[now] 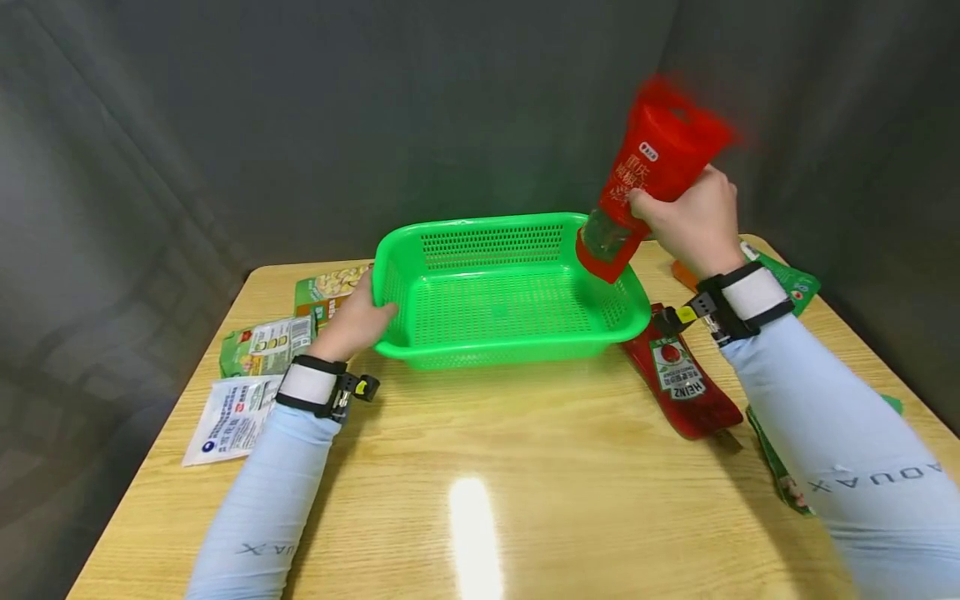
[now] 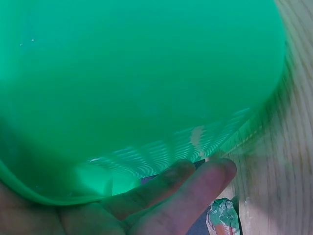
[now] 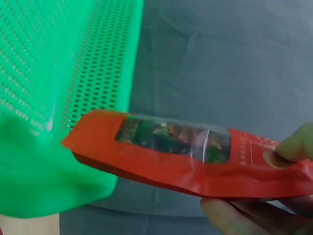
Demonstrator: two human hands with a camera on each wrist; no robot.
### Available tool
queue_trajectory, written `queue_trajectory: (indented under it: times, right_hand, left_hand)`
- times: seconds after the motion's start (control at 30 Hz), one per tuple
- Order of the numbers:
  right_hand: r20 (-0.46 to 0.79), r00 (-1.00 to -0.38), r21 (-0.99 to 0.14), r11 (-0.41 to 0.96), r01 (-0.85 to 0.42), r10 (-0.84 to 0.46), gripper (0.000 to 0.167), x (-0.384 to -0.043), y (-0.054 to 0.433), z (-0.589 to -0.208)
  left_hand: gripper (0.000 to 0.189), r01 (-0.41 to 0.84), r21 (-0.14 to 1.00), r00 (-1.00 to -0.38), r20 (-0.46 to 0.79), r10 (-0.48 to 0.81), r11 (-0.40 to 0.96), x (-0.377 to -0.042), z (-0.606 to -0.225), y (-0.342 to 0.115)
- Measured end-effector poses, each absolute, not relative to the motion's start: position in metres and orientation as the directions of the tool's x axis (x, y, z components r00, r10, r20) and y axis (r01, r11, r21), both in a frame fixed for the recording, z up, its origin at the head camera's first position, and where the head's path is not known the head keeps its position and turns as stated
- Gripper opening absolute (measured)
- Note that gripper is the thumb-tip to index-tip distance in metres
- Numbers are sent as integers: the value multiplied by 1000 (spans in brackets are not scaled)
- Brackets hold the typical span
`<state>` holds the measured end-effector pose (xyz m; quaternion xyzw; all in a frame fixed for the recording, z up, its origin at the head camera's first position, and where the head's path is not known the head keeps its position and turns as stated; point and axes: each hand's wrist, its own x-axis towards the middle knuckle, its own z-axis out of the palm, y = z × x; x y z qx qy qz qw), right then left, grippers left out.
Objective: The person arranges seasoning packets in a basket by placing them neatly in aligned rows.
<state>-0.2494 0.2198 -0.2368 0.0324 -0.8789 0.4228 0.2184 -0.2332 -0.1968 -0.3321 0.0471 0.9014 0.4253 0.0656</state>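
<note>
Head view: your left fingers [image 2: 195, 195] grip the basket [image 1: 510, 354] by its left rim, your right fingers [image 3: 220, 214] pinch the red pouch [image 1: 651, 177] at the opposite end; loading, it seems; next likely calls for lowering, letting go.

I take this for a curtained-off recording booth, a small studio or lab corner. Dark grey cloth [image 1: 465, 108] hangs behind the light wood-grain tabletop [image 1: 570, 483] and down both sides of it, and I see straps [image 1: 309, 385] with small devices on the person's wrists. The green basket [image 1: 517, 343] and the Heinz ketchup pouch [image 1: 678, 379] are kitchen goods, yet the setting looks staged. What building lies beyond the drapes, I can't tell.
</note>
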Motion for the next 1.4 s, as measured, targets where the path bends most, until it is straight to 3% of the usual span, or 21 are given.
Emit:
queue_trajectory:
  times: [0.33, 1.4]
  right_hand:
    - [312, -950, -683, 700, -210, 20, 60, -272, 204, -236]
    - [162, -987, -548, 830, -108, -21, 64, -299, 198, -270]
  left_hand:
    - [76, 10, 761, -988, -94, 124, 649, -232, -329, -191]
    - [72, 45, 771, -987, -66, 150, 635, -230, -330, -178]
